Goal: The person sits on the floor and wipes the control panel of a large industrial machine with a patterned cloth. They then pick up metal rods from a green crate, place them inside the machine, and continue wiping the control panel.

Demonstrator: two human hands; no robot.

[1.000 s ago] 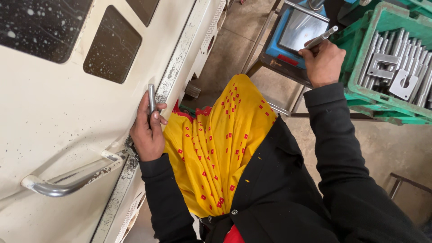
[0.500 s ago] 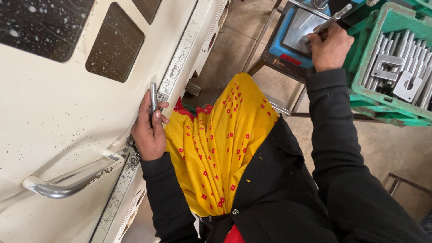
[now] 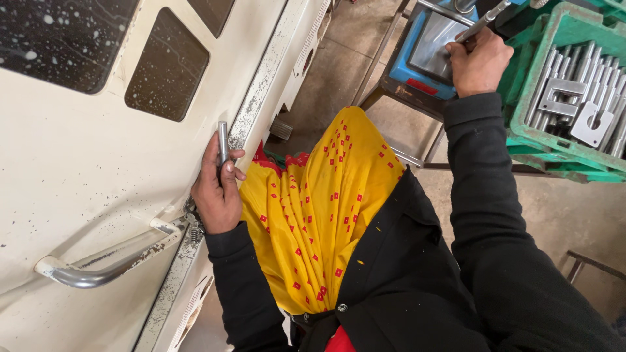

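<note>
Head view: green crate (image 3: pixel 521 124) beside right hand (image 3: pixel 479 62).

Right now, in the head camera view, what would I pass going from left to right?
Curved metal door handle → left hand holding a metal rod → yellow cloth with red dots → right hand → green crate of metal parts.

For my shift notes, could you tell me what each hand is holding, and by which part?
The left hand holds a short metal rod by its lower end; the right hand grips a longer metal rod by its lower end.
</note>
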